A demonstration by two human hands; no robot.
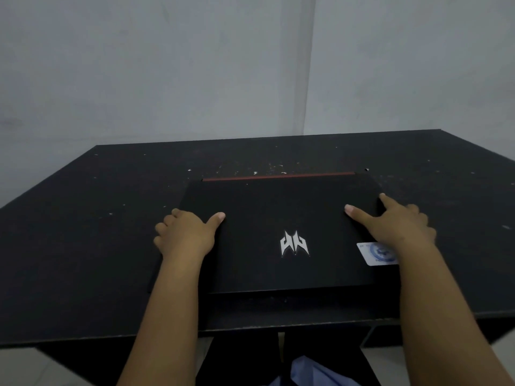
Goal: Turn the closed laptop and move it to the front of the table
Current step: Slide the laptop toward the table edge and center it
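A closed black laptop (267, 218) lies flat on the black table (83, 232), with a silver logo at its middle, a red strip along its far edge and a white-blue sticker near its right side. My left hand (186, 235) grips the laptop's left edge, thumb on the lid and fingers curled over the side. My right hand (395, 224) holds the right edge, thumb and index finger spread on the lid. The laptop's near edge sits a short way back from the table's front edge.
The table top is dusty with small pale specks, mostly behind the laptop. A grey wall (250, 65) rises right behind the table's far edge. Below the front edge are a dark table frame and blue cloth (309, 371).
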